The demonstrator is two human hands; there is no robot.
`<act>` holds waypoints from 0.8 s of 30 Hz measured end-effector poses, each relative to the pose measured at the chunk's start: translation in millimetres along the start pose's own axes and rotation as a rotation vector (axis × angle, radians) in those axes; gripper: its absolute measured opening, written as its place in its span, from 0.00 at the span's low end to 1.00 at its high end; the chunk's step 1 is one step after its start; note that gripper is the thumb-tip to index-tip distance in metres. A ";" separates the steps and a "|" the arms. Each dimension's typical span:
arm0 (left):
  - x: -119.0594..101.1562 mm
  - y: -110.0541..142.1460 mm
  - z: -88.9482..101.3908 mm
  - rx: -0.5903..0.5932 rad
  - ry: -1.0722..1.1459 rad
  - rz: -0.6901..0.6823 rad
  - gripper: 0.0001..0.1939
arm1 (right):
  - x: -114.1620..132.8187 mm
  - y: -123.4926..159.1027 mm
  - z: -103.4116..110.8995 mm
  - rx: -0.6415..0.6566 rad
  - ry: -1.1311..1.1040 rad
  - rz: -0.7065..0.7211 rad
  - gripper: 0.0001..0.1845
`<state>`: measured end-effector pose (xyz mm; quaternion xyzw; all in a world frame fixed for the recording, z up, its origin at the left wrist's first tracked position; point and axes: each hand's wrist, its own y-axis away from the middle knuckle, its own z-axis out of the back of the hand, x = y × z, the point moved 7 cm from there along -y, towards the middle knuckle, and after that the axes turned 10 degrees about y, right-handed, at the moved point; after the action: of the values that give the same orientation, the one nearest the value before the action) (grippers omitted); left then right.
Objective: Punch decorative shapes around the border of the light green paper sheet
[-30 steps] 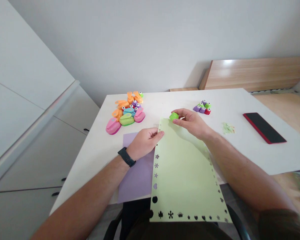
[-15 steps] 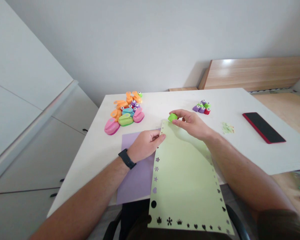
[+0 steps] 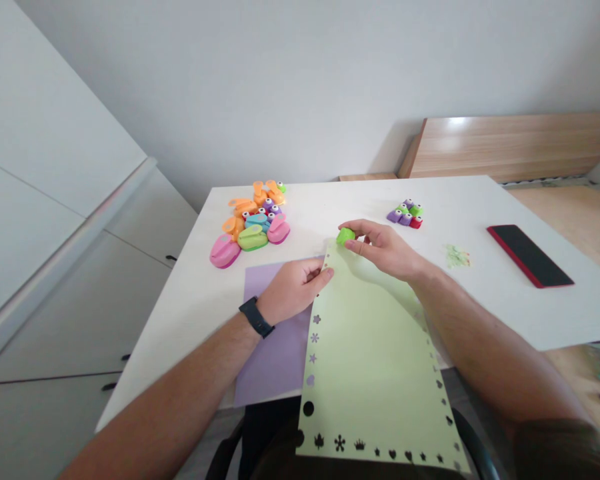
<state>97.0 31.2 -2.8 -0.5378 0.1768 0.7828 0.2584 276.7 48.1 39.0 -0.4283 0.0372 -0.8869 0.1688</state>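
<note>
A sheet of light green paper (image 3: 375, 360) spans from mid-table down over the near edge, with punched shapes such as flowers, stars, hearts and a crown along its sides and bottom. My left hand (image 3: 297, 287) pinches its left edge near the top, thumb on the upper face. At the far edge, my right hand (image 3: 380, 247) grips a small green craft punch (image 3: 345, 235) between thumb and fingers, right at the paper's top left corner. Whether the paper is inside the punch slot is hard to make out. Purple paper (image 3: 275, 353) lies flat beneath the left hand.
Larger lever punches (image 3: 253, 237) in several colours cluster at the table's back left. A group of small punches (image 3: 405, 215) stands at the back right. Paper cut-outs (image 3: 457, 256) lie right of my right arm, near a black-and-red phone-like slab (image 3: 530, 257).
Both hands, the green paper and the punch keep nearly the same positions. The view shifts only slightly.
</note>
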 end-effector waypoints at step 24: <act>-4.1 0.7 0.4 -0.016 0.010 0.006 0.19 | -2.0 1.9 -4.9 0.064 -0.098 0.002 0.24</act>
<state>97.5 30.0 1.2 -0.5432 0.1734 0.7822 0.2509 274.5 46.5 34.0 -0.4655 0.0010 -0.8655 0.1850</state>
